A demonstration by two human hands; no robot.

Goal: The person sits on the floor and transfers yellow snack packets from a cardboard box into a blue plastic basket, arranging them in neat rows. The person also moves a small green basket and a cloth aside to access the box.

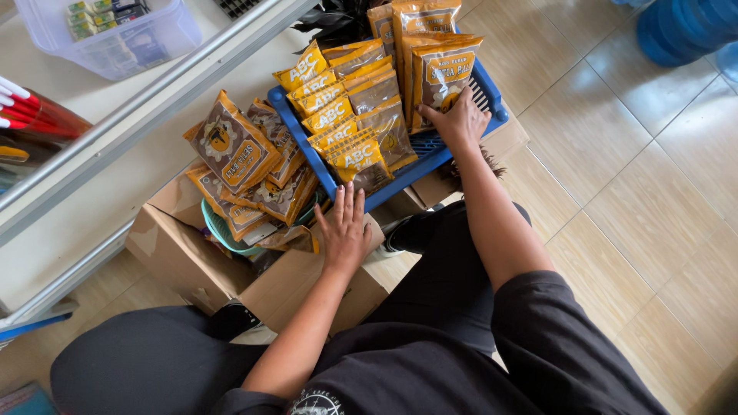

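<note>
Head view, looking down over the lap. Far left: a clear plastic tub [115, 34] sits on a pale shelf [154, 165], well apart from both hands. Next right, a brown cardboard box [184, 261] holds a green basket [219, 230] heaped with brown-and-yellow sachets [234, 146]. Left hand [344, 230] lies flat, palm down, fingers spread and apart, gripping nothing; it rests on the box flap, fingertips touching the near edge of the blue plastic tray [419, 157]. The tray runs on a diagonal, long axis from lower left to upper right, and lies just ahead of this hand. Rows of yellow sachets [338, 115] stand overlapped in its left half. Right hand [459, 119] reaches further forward, fingers partly curled against the foot of the tall gold pouches [442, 69] at the tray's far right end; whether it actually pinches a pouch, cannot tell. The right hand is nearer the pouches, the left nearer the yellow rows. Far right: tiled floor [638, 192], blue water jug [684, 27].
</note>
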